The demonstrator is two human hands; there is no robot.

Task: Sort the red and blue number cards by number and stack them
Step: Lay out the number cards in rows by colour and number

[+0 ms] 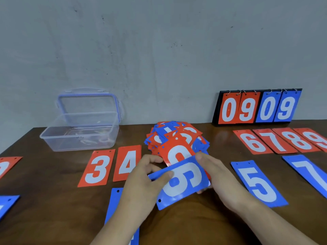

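1. Blue card (182,181): held just above the bench (203,221) at mid-width, toward the near edge, just in front of the mixed heap (177,135). Its long axis runs left-near to right-far, with the holed end to the left.
2. Left hand (141,183): grip closed on the holed end, thumb pressed on the card's face.
3. Right hand (217,177): grip closed on the opposite end, thumb at the far edge, fingertips showing under the near edge.
4. Digit: the loop lies toward the holed end, so it is judged a 9, not a 6.
5. Blue 5 (256,184) and blue 7 (307,172): flat on the bench, ascending toward the right edge. No blue 9 pile is in view.
6. Governing relation: the card's place is judged to lie rightward of both grips, past the blue 7. The right hand is nearer, and the card needs a quarter-turn to bring its holed end toward the far edge.
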